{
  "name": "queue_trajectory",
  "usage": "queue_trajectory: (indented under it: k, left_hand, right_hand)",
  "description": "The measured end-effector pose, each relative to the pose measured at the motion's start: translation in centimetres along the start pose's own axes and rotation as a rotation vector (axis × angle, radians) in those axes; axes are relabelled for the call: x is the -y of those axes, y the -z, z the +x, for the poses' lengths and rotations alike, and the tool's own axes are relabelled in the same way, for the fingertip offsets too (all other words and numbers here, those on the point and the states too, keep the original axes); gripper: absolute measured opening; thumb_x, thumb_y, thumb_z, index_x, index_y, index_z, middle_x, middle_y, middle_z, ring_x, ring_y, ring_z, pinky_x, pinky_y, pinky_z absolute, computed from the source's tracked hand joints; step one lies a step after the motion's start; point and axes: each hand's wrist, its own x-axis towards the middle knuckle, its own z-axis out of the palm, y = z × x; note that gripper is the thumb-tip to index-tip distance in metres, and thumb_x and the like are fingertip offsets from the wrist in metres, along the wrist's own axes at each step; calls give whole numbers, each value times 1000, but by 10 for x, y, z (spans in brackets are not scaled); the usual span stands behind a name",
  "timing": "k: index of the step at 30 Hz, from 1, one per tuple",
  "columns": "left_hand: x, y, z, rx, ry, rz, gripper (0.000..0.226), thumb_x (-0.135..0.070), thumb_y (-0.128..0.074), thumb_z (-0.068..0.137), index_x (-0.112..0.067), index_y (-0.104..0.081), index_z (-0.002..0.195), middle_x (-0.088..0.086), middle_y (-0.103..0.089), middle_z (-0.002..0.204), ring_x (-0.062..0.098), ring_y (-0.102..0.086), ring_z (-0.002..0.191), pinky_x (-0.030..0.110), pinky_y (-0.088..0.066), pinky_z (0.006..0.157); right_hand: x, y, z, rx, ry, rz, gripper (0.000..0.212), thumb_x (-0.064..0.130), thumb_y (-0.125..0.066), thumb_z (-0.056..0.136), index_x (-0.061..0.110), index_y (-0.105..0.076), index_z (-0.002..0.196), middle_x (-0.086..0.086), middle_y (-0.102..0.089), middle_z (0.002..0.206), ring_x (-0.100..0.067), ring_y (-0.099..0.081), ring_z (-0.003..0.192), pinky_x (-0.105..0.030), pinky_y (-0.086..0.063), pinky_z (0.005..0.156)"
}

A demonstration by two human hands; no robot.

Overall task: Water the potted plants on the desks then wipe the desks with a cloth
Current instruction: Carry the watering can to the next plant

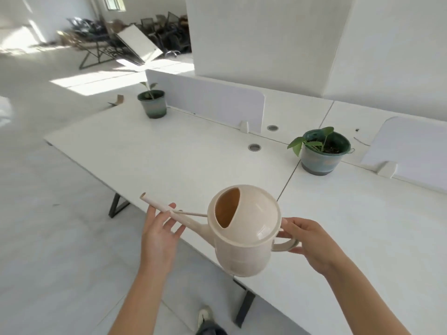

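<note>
While right fingers [294, 224] grip the cream watering can [246, 238], straight left fingers [169, 220] touch its spout [187, 220].

Bare left forearm [135, 298] and right forearm [360, 298], a white shoe [204, 315], and a dark trouser leg [212, 331].

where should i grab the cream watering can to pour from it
Grip the loop handle at the back of the watering can, coming from the right, opposite the long spout. The right hand holds it there; the left hand only steadies the spout.
</note>
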Motion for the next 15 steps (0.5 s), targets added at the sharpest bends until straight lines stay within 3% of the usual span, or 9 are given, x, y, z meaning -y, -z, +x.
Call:
queue_trajectory:
  k: [2, 6, 9, 15]
  left_hand:
    - [-12, 24, -14, -67, -44, -6, 30, -7, -39, 93, -29, -55, 105, 2, -55, 97, 17, -55, 88, 39, -44, 83]
    - [-36, 75, -32, -237, -102, -55, 48, -7, -39, 94, -24, -36, 139, 4, -57, 100, 24, -53, 104, 43, -45, 88]
    - [-55, 113, -38, -332, -140, -65, 53, -6, -39, 94, -25, -30, 143, 4, -57, 102, 23, -55, 101, 43, -45, 87]
    - [-101, 193, -35, -423, -169, -86, 47, -8, -41, 94, -27, -36, 137, 4, -58, 103, 21, -57, 95, 46, -44, 90]
  right_hand:
    - [3, -23, 3, 80, -14, -7, 22, 26, -55, 87, 20, -70, 73, 2, -72, 87, -17, -64, 99, -41, -44, 88]
    - [10, -76, 7, 226, -28, -26, 20, 26, -57, 85, 21, -74, 75, 1, -73, 91, -20, -62, 103, -46, -41, 94]
    - [16, -121, 10, 311, -39, -57, 21, 25, -58, 84, 22, -74, 71, 1, -73, 91, -21, -62, 103, -47, -41, 94]
    - [24, -216, 19, 428, -62, -51, 20, 22, -58, 84, 4, -65, 78, 10, -71, 65, -10, -67, 79, -38, -48, 77]
